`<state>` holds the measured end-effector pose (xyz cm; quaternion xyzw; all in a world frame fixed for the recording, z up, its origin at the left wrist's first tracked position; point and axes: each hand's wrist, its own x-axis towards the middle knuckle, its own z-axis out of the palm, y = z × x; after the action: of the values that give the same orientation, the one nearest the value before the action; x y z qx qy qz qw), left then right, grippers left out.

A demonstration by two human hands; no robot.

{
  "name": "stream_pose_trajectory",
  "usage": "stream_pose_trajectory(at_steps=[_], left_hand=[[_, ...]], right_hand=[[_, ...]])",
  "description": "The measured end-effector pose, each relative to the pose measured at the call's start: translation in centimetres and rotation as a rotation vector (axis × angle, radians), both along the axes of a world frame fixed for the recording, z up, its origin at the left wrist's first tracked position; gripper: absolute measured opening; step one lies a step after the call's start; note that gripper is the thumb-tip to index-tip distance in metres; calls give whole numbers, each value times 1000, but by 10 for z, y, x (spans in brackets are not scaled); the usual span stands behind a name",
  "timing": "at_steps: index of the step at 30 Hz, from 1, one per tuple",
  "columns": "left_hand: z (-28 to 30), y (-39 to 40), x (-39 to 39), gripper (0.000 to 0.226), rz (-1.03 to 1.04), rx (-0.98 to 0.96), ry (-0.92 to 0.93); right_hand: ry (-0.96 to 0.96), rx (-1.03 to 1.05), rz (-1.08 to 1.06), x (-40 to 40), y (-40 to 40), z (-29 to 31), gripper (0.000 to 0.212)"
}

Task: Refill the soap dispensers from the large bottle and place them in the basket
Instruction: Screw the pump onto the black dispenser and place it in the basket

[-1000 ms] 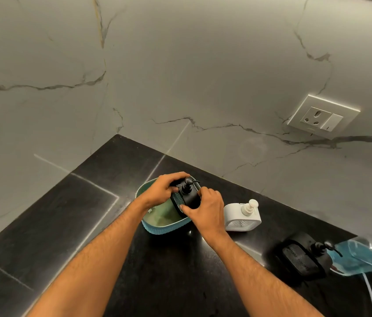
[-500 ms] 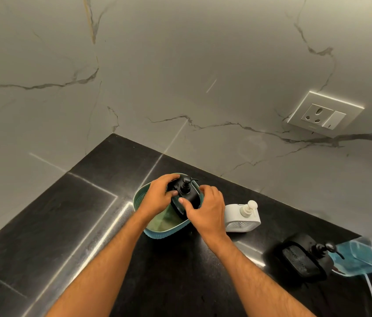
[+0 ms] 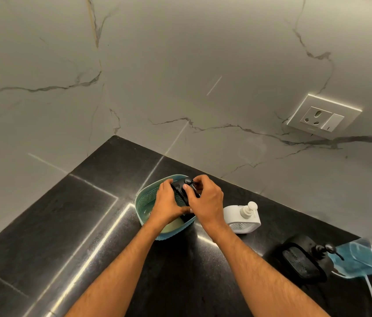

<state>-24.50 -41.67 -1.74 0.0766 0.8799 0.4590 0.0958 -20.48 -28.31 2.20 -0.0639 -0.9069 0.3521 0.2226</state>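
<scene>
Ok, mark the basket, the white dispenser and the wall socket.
basket (image 3: 145, 201): head view, left mesh wall.
white dispenser (image 3: 235, 215): head view, body's top face.
wall socket (image 3: 315, 117): head view, socket plate.

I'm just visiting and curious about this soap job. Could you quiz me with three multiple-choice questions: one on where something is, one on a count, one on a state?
1. Where is the black dispenser that both hands hold?
A. in the teal basket
B. beside the wall socket
C. on the floor

2. How many dispensers stand on the counter outside the basket?
A. none
B. two
C. four

3. What is the right hand doing?
A. hanging idle
B. lying flat on the counter
C. gripping the dispenser

Answers:
1 A: the black dispenser sits inside the teal basket.
2 B: a white dispenser and a second black dispenser.
3 C: the right hand curls round it, as does the left hand.
</scene>
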Motion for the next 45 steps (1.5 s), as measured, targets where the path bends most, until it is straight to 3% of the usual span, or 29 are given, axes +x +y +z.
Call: stream_pose_trajectory(at_steps=[33,45], left_hand=[[0,2,-1,108,-17,38,77],[6,2,6,116,-32,35,94]], right_hand=[[-31,31,-21,-3,5,-3,10],[-28,23,-15,7,13,5,26]])
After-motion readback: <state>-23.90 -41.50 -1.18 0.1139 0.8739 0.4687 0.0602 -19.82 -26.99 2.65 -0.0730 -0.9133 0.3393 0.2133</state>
